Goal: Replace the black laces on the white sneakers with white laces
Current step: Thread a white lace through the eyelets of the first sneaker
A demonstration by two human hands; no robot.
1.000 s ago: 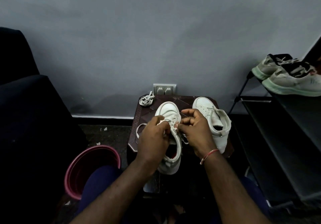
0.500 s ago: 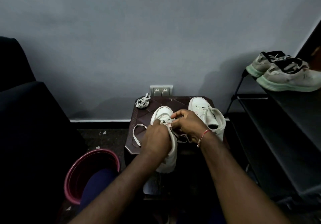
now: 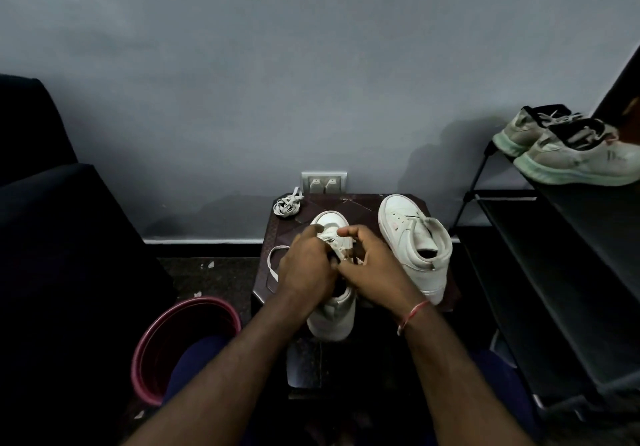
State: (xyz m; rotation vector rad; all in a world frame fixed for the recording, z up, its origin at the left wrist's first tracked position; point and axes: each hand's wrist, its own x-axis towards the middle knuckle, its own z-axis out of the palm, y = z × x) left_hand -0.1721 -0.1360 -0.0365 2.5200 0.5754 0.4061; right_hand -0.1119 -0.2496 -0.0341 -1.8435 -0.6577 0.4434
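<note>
Left hand [image 3: 308, 267] and right hand [image 3: 375, 274] pinch white lace [image 3: 329, 237] on sneaker [image 3: 332, 319] overhanging table's [image 3: 358, 205] near edge.

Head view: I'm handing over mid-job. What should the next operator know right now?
Left hand: pinches the white lace over the near sneaker.
Right hand: fingers curled on the same lace at the eyelets; exact grip hidden.
Things: near sneaker stands between the hands on the small table; second sneaker to its right, looks unlaced; coiled white lace at the table's far left corner.
Done: near sneaker partly laced in white.
Left: finish it, then lace the second sneaker.
</note>
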